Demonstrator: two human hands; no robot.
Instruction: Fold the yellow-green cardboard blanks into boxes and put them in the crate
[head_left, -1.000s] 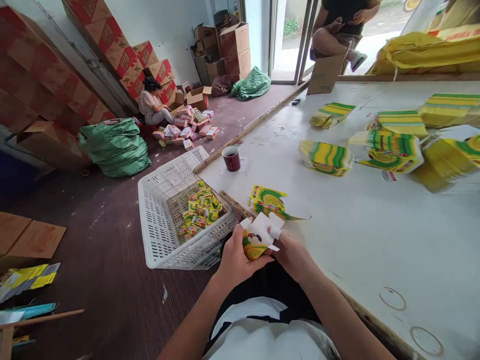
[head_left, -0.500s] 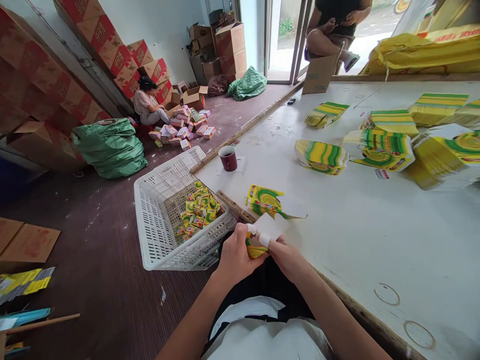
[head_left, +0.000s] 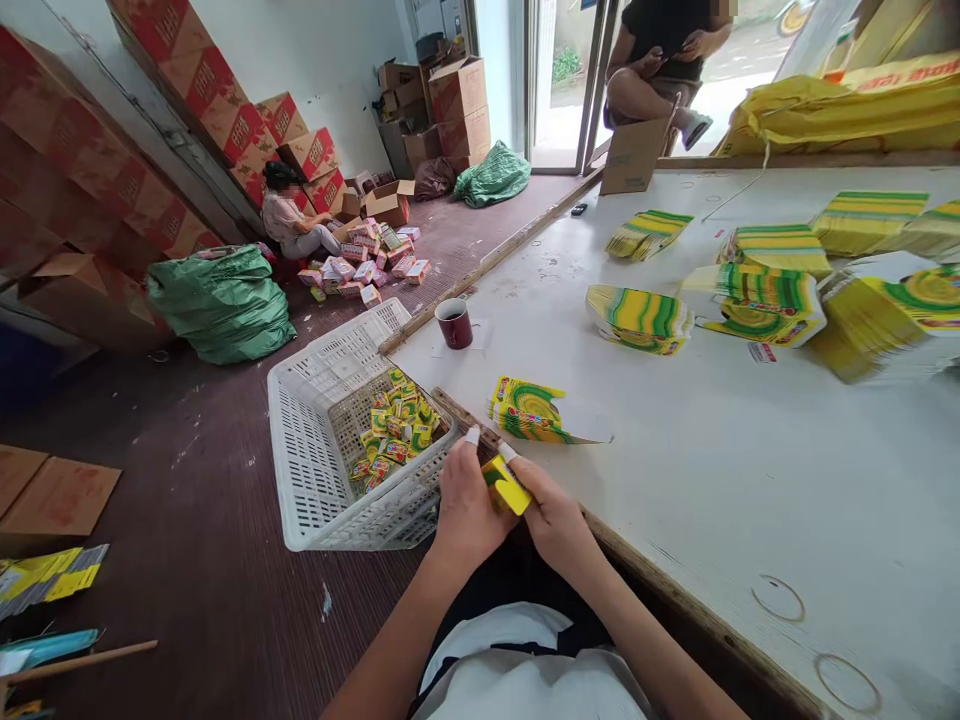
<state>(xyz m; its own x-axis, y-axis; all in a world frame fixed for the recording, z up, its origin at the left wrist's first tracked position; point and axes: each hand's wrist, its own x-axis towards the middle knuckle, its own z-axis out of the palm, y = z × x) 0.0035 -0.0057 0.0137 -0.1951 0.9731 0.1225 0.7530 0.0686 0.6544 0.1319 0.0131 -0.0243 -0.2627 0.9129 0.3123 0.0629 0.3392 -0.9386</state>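
Gripping one small yellow carton (head_left: 510,488) from either side, the left hand (head_left: 466,500) and right hand (head_left: 553,508) are curled closed around it — a digit of each is capped in white. The carton is held above the lap, beside the edge of the white table (head_left: 712,460). On the left, a plastic crate (head_left: 300,490) holds similar little boxes (head_left: 401,430) (loosely heaped). Printed card sheets (head_left: 525,405) lie just ahead — a dark red mug (head_left: 455,328) stands beyond.

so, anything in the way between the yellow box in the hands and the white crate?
Between them: the left hand, which grips the yellow box together with the right hand, then the near wall of the white crate. Nothing else visible.
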